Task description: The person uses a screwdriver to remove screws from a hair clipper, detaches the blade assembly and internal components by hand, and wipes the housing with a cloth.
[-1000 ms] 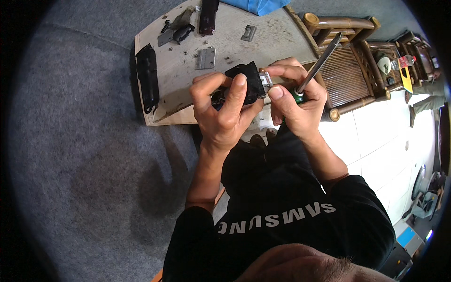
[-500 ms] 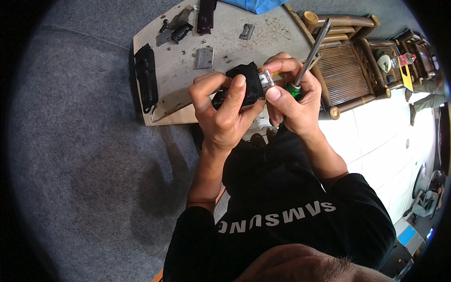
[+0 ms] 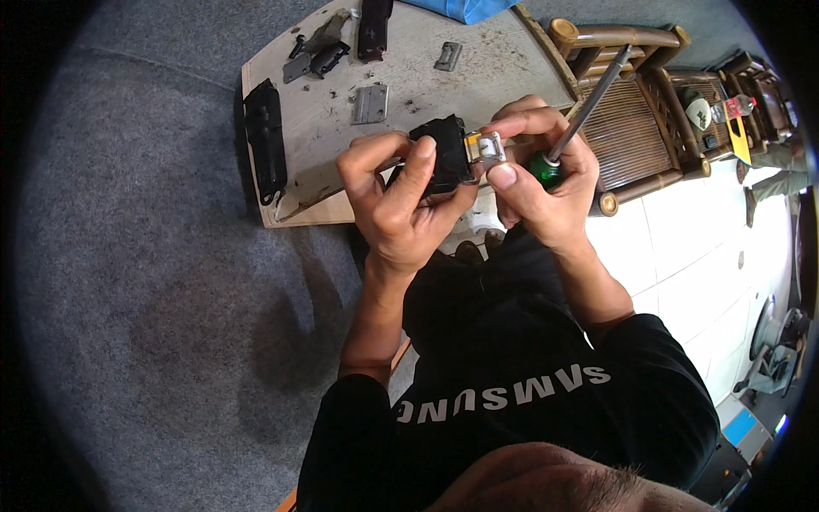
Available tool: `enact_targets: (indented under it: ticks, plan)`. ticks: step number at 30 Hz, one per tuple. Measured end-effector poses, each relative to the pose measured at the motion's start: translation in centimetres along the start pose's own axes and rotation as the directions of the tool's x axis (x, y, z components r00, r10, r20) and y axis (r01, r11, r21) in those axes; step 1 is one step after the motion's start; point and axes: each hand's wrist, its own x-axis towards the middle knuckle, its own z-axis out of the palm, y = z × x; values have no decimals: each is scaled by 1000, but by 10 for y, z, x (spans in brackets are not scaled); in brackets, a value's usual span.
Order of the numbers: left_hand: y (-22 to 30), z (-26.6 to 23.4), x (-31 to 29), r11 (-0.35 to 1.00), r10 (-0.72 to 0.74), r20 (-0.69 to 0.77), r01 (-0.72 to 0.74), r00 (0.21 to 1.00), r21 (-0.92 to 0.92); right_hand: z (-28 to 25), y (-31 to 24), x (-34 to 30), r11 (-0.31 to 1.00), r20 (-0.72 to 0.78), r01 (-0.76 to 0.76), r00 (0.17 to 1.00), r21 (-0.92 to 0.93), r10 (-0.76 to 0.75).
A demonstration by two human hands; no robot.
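Observation:
My left hand (image 3: 397, 200) is closed around a black boxy body (image 3: 445, 154), which looks like part of a hair clipper, held above the table's near edge. At its right end a small whitish piece with a metal frame (image 3: 490, 148) sticks out, and a yellow strip (image 3: 473, 147) shows between the two. My right hand (image 3: 550, 183) pinches that framed piece between thumb and forefinger. Tucked in the same hand is a screwdriver (image 3: 589, 105) with a green handle, its shaft slanting up to the right. The palm sides of both grips are hidden.
On the worn table (image 3: 409, 85) lie a flat grey metal plate (image 3: 372, 104), a smaller grey piece (image 3: 448, 56), dark casing parts (image 3: 329, 60) and a long black shell (image 3: 265, 136). A blue cloth (image 3: 461, 8) sits at the far edge. A bamboo chair (image 3: 627, 128) stands at the right.
My right hand has shifted slightly right with the framed piece, widening its gap from the black body, so more yellow strip shows. The screwdriver has moved right too and leans further over.

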Motion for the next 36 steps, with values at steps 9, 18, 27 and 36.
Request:
enact_targets:
  ticks: [9, 18, 27, 36]
  plan:
    - [-3, -4, 5, 1000, 2, 28, -2, 1000, 5, -8, -8, 7, 973, 71, 39, 997, -228, -23]
    - [-2, -7, 13, 996, 66, 97, -71, 993, 50, -18, -17, 16, 964, 171, 13, 985, -267, 34]
    - [-4, -7, 15, 992, 94, 124, -103, 988, 68, -21, -26, 18, 892, 191, 128, 980, -434, -48]
    - [-3, -15, 12, 990, 59, 233, -87, 971, 111, -23, -13, 19, 819, 214, 337, 940, -465, -266]
